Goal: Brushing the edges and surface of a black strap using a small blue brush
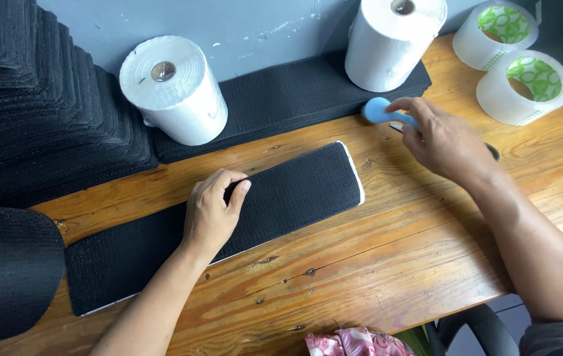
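Black hook-and-loop strip (228, 231), long and white-edged, lay slantwise across the middle of the wooden bench (387, 264), its rounded end pointing toward the far right and its other end near the bench's left edge. Larger than anything else in view, a stack of black fabric strips (37, 99) filled the far left corner and leaned against the grey wall (261, 26). Below it, at the left edge, sat a big black roll of the same material (4, 270). More flat black strips (281, 99) lay along the wall, and two white rolls of paper-like material rested on them: one on its side (176, 89), the other standing upright farther right (393, 43). At the far right corner, two rolls of clear tape with green-patterned cores (524, 87) sat just beside each other on the bench.

Left hand (212, 214) rested on the middle of the strip, fingers curled, the thumb and forefinger pinching at its far edge; its grip was closed on the strip. Right hand (443, 142) hovered over the bench just beyond the strip's rounded end, its grip clenched on a small tool with a light blue handle (380, 111); the blue end stuck out past the fingertips toward the upright white roll. A dark part showed behind the hand, too hidden to identify. Pink patterned cloth (350, 343) peeked up at the bench's near edge.
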